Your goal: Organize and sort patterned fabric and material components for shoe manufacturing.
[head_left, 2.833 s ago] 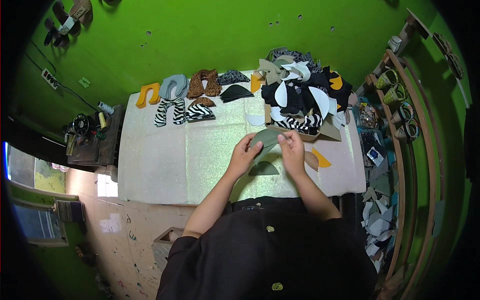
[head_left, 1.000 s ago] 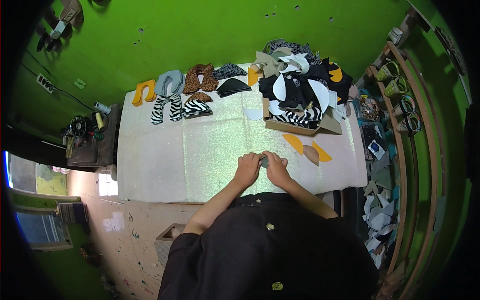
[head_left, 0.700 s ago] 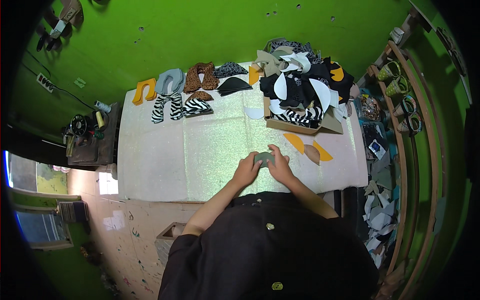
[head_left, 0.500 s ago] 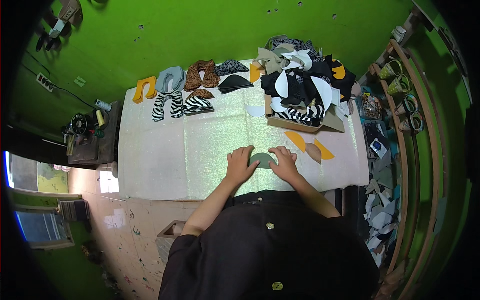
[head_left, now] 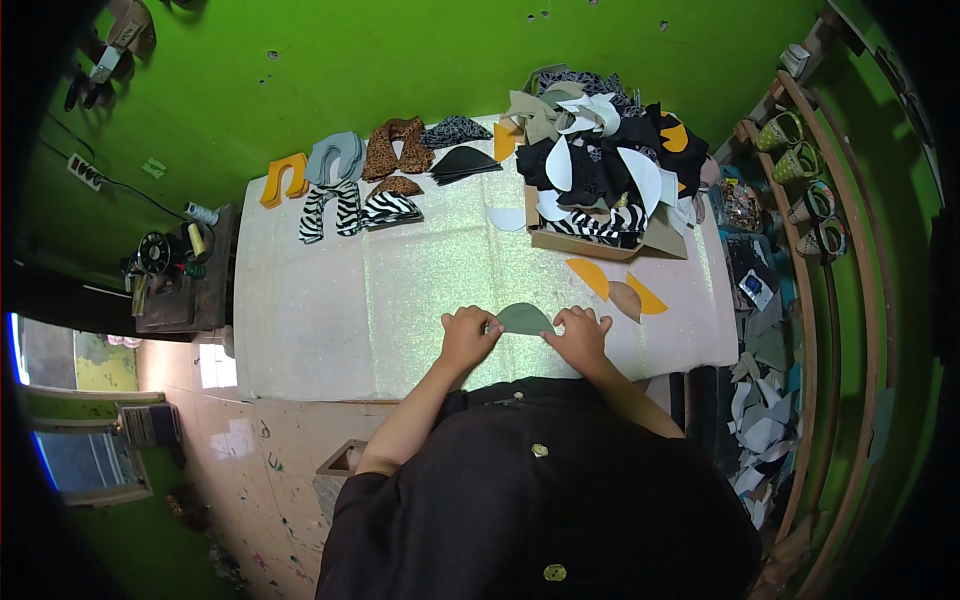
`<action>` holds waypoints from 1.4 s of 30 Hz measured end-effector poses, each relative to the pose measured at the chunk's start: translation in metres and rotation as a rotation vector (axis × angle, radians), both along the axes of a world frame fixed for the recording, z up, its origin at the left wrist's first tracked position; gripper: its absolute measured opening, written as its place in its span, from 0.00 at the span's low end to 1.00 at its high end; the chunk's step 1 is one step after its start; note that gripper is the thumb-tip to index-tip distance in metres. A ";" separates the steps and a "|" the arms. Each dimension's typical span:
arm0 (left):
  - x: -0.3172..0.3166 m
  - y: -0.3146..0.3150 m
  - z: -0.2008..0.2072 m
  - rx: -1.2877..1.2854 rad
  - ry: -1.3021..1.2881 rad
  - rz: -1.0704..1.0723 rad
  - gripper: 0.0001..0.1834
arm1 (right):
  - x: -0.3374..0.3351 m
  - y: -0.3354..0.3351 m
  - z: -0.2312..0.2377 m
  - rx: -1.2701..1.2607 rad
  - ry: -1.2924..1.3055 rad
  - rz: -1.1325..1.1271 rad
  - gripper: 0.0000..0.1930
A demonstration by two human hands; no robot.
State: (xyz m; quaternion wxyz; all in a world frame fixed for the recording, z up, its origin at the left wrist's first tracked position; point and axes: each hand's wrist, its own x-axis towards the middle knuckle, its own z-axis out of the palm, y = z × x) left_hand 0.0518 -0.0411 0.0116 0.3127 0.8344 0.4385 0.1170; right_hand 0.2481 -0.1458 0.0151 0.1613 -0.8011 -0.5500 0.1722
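Observation:
A grey-green half-round piece lies at the near edge of the pale shimmering table cover, its curved side facing away from me. My left hand pinches its left corner between thumb and fingers. At the opposite corner, my right hand has thumb and fingertips closed on the piece. Just beyond my right hand lie two yellow half-round pieces and a brown one between them.
An open cardboard box heaped with cut pieces stands at the back right. Stacked yellow, zebra-striped and leopard-print pieces sit at the back left. A sewing machine is left of the table, a wooden rack right.
My fingers have drawn back from the curved top of the grey-green piece to its two lower corners, so more of it shows. The other pieces lie as before.

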 end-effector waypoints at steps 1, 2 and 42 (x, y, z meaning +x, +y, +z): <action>-0.001 0.000 -0.001 -0.033 -0.008 0.026 0.10 | 0.002 0.000 0.000 -0.024 0.009 -0.015 0.13; -0.001 -0.001 0.000 -0.034 -0.007 0.024 0.10 | 0.003 -0.001 0.001 -0.048 0.018 -0.033 0.12; 0.018 -0.013 -0.005 0.243 -0.033 -0.177 0.13 | 0.077 0.092 0.091 0.613 -0.369 -0.213 0.07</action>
